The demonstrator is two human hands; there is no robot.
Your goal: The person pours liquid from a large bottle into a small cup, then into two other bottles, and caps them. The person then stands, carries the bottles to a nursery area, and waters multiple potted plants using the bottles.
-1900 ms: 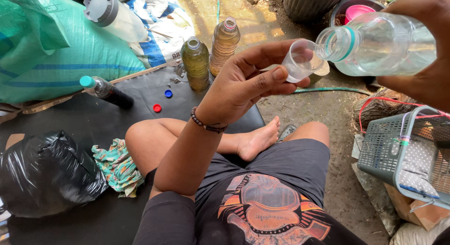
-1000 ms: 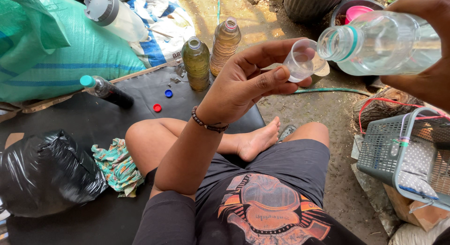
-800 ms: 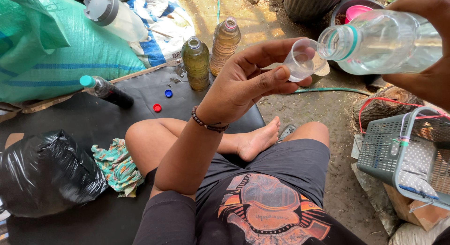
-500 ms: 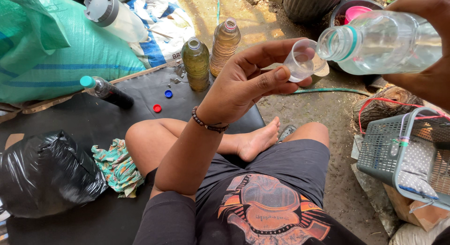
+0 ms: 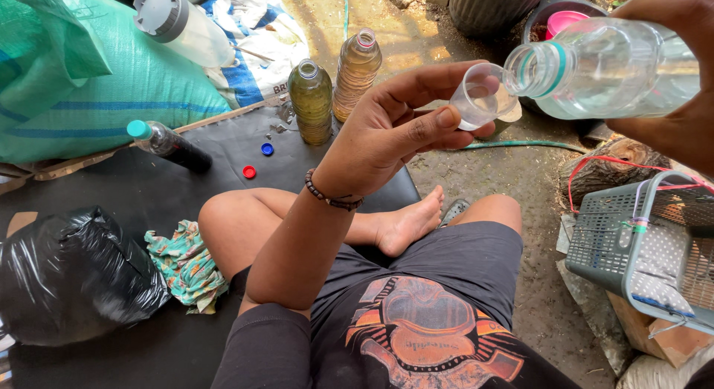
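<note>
Left hand (image 5: 387,140): your fingers pinch the small clear plastic cup (image 5: 476,97), raised above your knees.
Right hand (image 5: 680,84): wrapped round the tilted clear plastic bottle (image 5: 602,69), its mouth touching the cup's rim.

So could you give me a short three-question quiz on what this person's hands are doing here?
1. True or false: the left hand holds a small clear cup.
2. The right hand tilts which thing toward the cup? A) clear plastic bottle B) grey basket C) black bag
3. Fill in: on the black mat lie a blue cap and a ___ cap.

Key: 1 true; 2 A; 3 red.
</note>
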